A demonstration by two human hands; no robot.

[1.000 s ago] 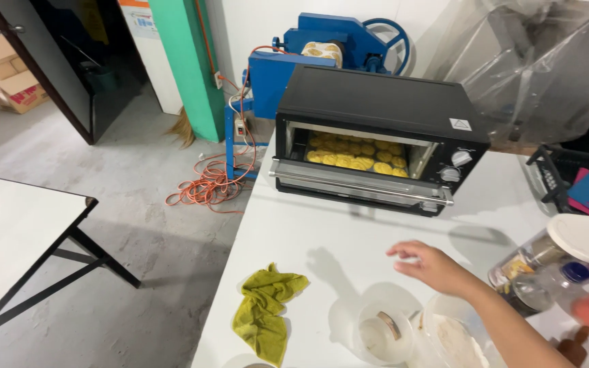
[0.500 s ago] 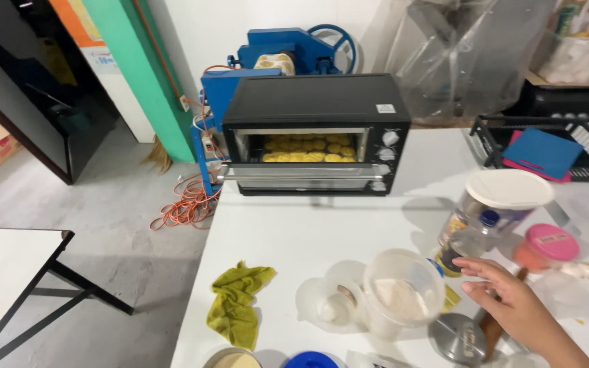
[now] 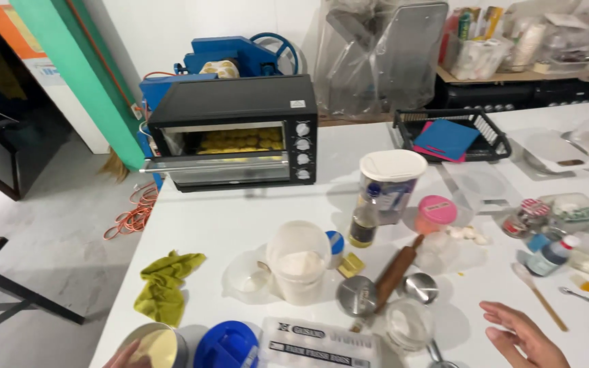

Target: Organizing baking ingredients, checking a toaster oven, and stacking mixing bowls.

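Observation:
My right hand (image 3: 523, 334) hovers open, fingers spread, over the white table (image 3: 226, 221) at the lower right and holds nothing. Nearest to it are a wooden-handled spatula (image 3: 538, 294) and a small glass jar (image 3: 407, 324). Only the fingertips of my left hand (image 3: 125, 356) show at the bottom left edge, against a round metal tin (image 3: 163, 344); its grip is hidden. Between the hands lie a blue lid (image 3: 226, 346) and a clear egg carton (image 3: 318, 344). Further in stand a plastic tub of flour (image 3: 299, 262), a rolling pin (image 3: 397, 269) and two metal cups (image 3: 357, 295).
A black toaster oven (image 3: 233, 136), door ajar with yellow pastries inside, stands at the table's far left. A green cloth (image 3: 165, 286) lies near the left edge. A black rack (image 3: 451, 136), an oil bottle (image 3: 363, 218), a white-lidded tub (image 3: 391, 180) and small jars crowd the right.
The view has swung right and pulled back, showing more of the table. My right hand has drawn away from the flour tub toward the lower right. My left fingertips have come into view.

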